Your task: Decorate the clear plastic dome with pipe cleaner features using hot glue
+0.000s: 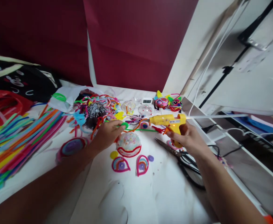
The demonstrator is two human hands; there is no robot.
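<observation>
My right hand is wrapped round the handle of a yellow glue gun, with its nozzle pointing left and a long clear glue stick out of its back. Between the fingertips of my left hand is a small green pipe-cleaner coil, just left of the nozzle. Below the coil sits a clear dome with a red pipe-cleaner mouth shape along its front. Two pink-edged eye shapes lie nearer me, with a yellow disc and a purple disc beside them.
Large scissors lie under my right hand. Bundled pipe cleaners spread on the left, with a tangled pile behind. Finished-looking colourful pieces, clear domes and a small digital display stand at the back.
</observation>
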